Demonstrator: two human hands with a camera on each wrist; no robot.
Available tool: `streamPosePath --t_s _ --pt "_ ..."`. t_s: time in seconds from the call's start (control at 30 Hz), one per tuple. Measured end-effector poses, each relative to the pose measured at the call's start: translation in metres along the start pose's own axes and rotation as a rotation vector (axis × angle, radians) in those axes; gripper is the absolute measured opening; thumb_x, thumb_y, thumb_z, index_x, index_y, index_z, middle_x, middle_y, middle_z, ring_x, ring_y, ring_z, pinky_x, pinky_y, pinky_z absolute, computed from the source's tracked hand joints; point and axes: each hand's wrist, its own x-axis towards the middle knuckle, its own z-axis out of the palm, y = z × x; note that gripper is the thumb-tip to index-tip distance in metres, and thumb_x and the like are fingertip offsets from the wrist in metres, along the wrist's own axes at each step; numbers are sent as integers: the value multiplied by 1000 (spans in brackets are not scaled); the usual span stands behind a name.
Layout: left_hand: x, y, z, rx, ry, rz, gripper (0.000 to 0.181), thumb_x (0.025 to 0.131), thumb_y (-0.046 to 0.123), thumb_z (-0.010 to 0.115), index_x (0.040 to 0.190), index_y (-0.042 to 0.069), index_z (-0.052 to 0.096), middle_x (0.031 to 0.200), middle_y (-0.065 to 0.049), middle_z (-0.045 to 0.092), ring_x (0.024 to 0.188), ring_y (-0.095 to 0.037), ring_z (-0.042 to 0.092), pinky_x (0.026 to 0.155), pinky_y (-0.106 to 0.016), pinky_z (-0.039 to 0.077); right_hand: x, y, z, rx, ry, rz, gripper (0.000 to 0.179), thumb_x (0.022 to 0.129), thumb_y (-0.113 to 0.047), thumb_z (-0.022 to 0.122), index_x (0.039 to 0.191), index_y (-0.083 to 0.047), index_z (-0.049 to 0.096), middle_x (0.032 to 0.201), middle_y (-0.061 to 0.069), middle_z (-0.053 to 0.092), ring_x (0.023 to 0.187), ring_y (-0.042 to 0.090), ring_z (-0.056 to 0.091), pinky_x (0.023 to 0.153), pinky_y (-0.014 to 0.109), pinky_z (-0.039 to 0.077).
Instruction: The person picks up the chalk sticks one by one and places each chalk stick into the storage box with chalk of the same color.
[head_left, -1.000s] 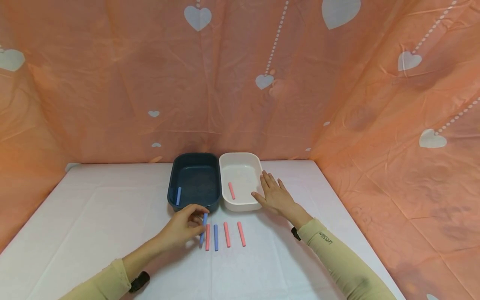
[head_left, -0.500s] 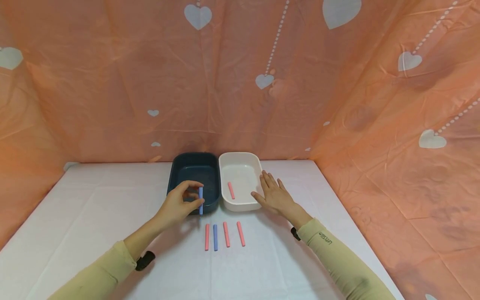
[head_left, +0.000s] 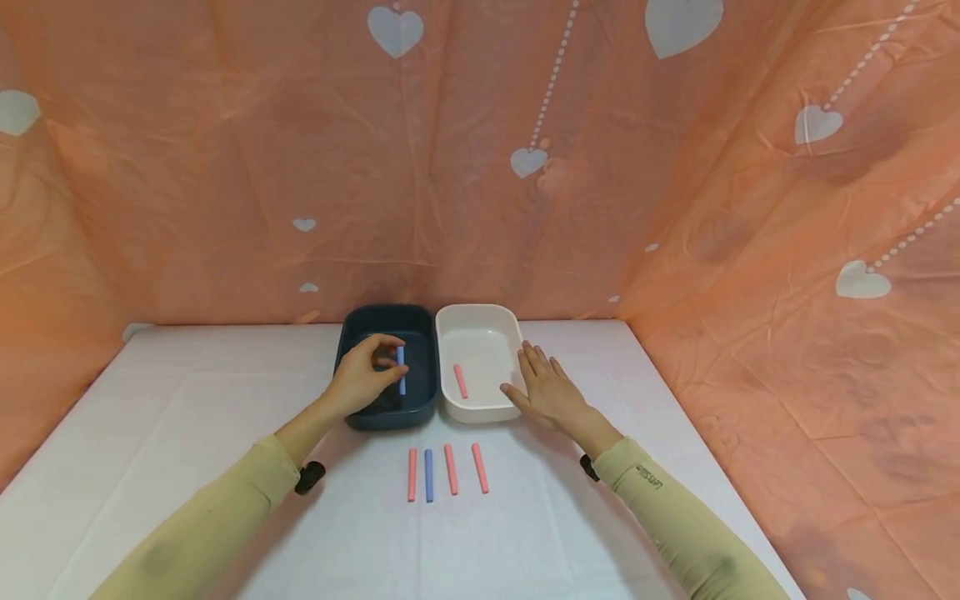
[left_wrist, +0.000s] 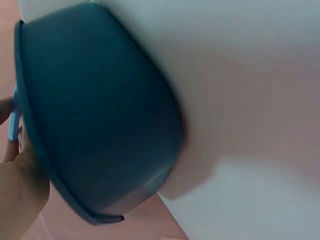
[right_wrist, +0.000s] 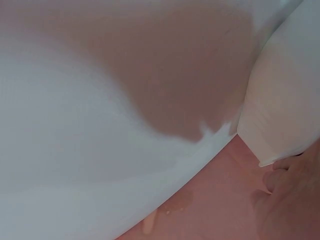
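My left hand [head_left: 362, 375] pinches a blue chalk stick [head_left: 401, 371] between thumb and fingers, held upright over the dark blue dish [head_left: 397, 414]. In the left wrist view the same chalk [left_wrist: 14, 122] shows past the dish's rim, partly covered by the fingers. My right hand [head_left: 553, 392] lies with straight fingers at the right rim of the white dish [head_left: 480, 412]; whether it touches is hard to tell. One pink chalk stick [head_left: 461, 381] lies in the white dish. The left part of the dark dish's inside is hidden behind my left hand.
On the white tablecloth [head_left: 540, 517] before the dishes lie a pink chalk [head_left: 412, 475], a blue chalk [head_left: 429, 476] and two more pink chalks. The dishes stand side by side. An orange cloth [head_left: 450, 208] with white hearts hangs behind and at the sides.
My left hand has lifted the blue chalk off the table and carried it forward over the dark dish. My right hand and the remaining chalks on the table have stayed put.
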Motion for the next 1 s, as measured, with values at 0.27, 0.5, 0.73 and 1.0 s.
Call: streamPosePath --t_s 0.27,0.5,0.73,1.0 --pt "22 -11 5 44 -60 -57 44 95 8 75 134 -5 59 122 -22 65 103 -31 71 77 -30 58 1 1 1 4 -10 -7 84 108 -52 42 161 9 19 171 24 10 158 39 12 127 52 14" --pt "33 -23 7 59 -144 -123 44 95 8 74 133 -8 58 119 -24 63 92 -27 75 76 -32 58 1 1 2 1 -10 -1 83 108 -51 42 161 9 19 171 23 10 159 39 12 127 51 14" --pt "39 -26 12 38 -211 -186 44 94 4 75 131 -12 58 116 -26 63 89 -27 74 81 -35 61 0 1 1 7 -13 3 84 108 -52 42 161 8 18 172 23 9 159 38 12 127 51 14" --pt "43 -29 20 67 -240 -205 42 91 3 76 126 -13 60 112 -25 65 79 -20 73 76 -32 61 1 1 0 2 -7 1 83 108 -52 41 161 8 19 172 23 10 158 39 13 127 51 15"
